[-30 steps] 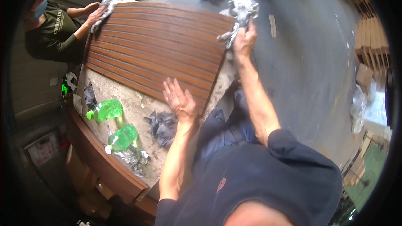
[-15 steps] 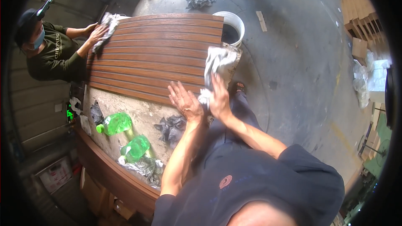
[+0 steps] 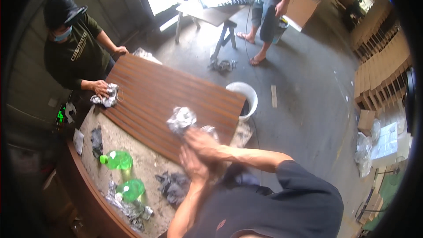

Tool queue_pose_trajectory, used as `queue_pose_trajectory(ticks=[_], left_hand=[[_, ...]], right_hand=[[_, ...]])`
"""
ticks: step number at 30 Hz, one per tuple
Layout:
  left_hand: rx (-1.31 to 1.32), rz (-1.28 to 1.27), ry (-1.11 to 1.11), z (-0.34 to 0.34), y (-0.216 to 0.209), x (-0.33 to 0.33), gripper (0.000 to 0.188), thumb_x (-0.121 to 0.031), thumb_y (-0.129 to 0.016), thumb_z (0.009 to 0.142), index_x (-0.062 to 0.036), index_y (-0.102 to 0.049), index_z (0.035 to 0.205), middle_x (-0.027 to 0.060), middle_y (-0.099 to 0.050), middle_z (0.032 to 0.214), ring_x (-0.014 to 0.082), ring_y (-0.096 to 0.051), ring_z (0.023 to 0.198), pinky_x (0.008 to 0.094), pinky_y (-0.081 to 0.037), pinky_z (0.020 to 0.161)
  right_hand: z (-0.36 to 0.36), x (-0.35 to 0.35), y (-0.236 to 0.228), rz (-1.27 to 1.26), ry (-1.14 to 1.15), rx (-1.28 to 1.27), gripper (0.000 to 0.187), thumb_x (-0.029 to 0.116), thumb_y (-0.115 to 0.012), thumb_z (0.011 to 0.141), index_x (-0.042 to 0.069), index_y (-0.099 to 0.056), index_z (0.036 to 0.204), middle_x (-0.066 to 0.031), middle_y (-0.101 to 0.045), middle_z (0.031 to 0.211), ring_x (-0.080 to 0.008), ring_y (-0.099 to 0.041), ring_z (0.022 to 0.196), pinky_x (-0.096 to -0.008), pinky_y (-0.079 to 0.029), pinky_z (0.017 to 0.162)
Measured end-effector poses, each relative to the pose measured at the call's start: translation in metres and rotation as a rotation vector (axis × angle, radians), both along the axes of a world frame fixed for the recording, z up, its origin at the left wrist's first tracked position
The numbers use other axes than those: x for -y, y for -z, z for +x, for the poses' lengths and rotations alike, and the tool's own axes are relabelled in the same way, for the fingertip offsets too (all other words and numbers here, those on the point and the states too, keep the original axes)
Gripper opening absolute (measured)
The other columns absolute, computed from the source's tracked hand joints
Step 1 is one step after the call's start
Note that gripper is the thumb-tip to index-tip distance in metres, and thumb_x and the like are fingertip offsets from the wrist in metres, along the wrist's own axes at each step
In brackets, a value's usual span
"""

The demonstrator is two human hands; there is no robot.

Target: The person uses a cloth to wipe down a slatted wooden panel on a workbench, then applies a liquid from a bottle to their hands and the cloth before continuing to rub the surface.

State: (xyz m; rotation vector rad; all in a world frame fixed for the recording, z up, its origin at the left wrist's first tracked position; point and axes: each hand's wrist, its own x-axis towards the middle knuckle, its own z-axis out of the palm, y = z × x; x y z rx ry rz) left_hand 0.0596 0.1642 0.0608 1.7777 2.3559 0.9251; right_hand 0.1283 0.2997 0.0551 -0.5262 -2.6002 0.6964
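Observation:
A brown wood-grained panel (image 3: 154, 101) with lengthwise grooves lies on a stained worktable (image 3: 145, 161). My right hand (image 3: 202, 143), somewhat blurred, presses a crumpled white-grey rag (image 3: 181, 120) on the panel near its right end. Part of that rag bulges up beside my knuckles. Close below it, my left hand (image 3: 193, 165) rests at the panel's near edge with its fingers stretched out and nothing held. Across the panel's left end, a co-worker's hand (image 3: 101, 89) holds another rag (image 3: 108, 97) on the surface, and that person's other hand (image 3: 120, 50) touches the far corner.
Two green bottles (image 3: 119, 160) lie on the worktable, with dark crumpled rags (image 3: 174, 187) near them. A white bucket (image 3: 249, 97) stands beyond the panel's right end. Farther back are a trestle table (image 3: 207, 11) and a standing person (image 3: 266, 17). Cardboard stacks (image 3: 381, 68) line the right side.
My right hand has carried the rag from the panel's right end leftward onto its surface. The panel appears turned in view. The co-worker's rag has moved from the far side to the near-left corner.

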Motion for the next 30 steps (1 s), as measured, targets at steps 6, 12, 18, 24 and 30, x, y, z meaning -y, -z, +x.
queue_pose_trajectory(ticks=[6, 12, 18, 24, 30], left_hand=[[-0.041, -0.109, -0.059, 0.003, -0.003, 0.013, 0.056, -0.006, -0.049, 0.083, 0.0113, -0.048, 0.136, 0.031, -0.043, 0.147, 0.0483, -0.037, 0.14, 0.0589, -0.025, 0.115], [0.02, -0.14, 0.02, 0.001, -0.016, -0.031, 0.059, -0.008, -0.046, 0.084, 0.0085, -0.047, 0.14, 0.0277, -0.045, 0.148, 0.0459, -0.036, 0.142, 0.0578, -0.024, 0.117], [0.003, -0.17, -0.12, 0.001, -0.017, 0.001, 0.061, -0.006, -0.053, 0.08, 0.006, -0.05, 0.14, 0.0232, -0.045, 0.149, 0.0407, -0.037, 0.143, 0.0545, -0.028, 0.117], [0.037, -0.185, -0.098, 0.001, -0.016, -0.004, 0.062, -0.006, -0.054, 0.079, 0.0061, -0.05, 0.14, 0.023, -0.046, 0.149, 0.0398, -0.038, 0.143, 0.0532, -0.027, 0.117], [0.056, -0.219, -0.104, 0.0, -0.021, -0.006, 0.061, -0.006, -0.054, 0.079, 0.0066, -0.05, 0.139, 0.0236, -0.047, 0.148, 0.0405, -0.039, 0.142, 0.0532, -0.028, 0.117]], right_hand=[[-0.171, -0.093, 0.031, 0.227, -0.184, -0.087, 0.063, 0.025, -0.056, 0.083, -0.009, -0.048, 0.136, -0.0292, -0.042, 0.146, -0.0431, -0.036, 0.141, -0.0519, -0.029, 0.117], [-0.21, -0.255, 0.067, -0.016, -0.205, -0.326, 0.037, 0.026, -0.051, 0.092, 0.003, -0.057, 0.12, -0.019, -0.054, 0.125, -0.0374, -0.048, 0.123, -0.0509, -0.039, 0.105], [-0.016, -0.217, 0.059, 0.302, -0.113, -0.125, 0.065, 0.011, -0.056, 0.084, 0.002, -0.041, 0.147, -0.0247, -0.038, 0.152, -0.0422, -0.036, 0.141, -0.0549, -0.027, 0.116], [0.075, -0.209, -0.012, -0.196, 0.195, 0.116, 0.068, -0.001, -0.054, 0.077, -0.003, -0.041, 0.143, -0.0311, -0.052, 0.126, -0.0493, -0.053, 0.115, -0.0511, -0.045, 0.099], [-0.081, -0.269, 0.004, -0.147, 0.206, 0.038, 0.033, 0.015, -0.053, 0.087, -0.002, -0.054, 0.115, -0.0235, -0.058, 0.105, -0.0398, -0.06, 0.097, -0.0476, -0.051, 0.085]])
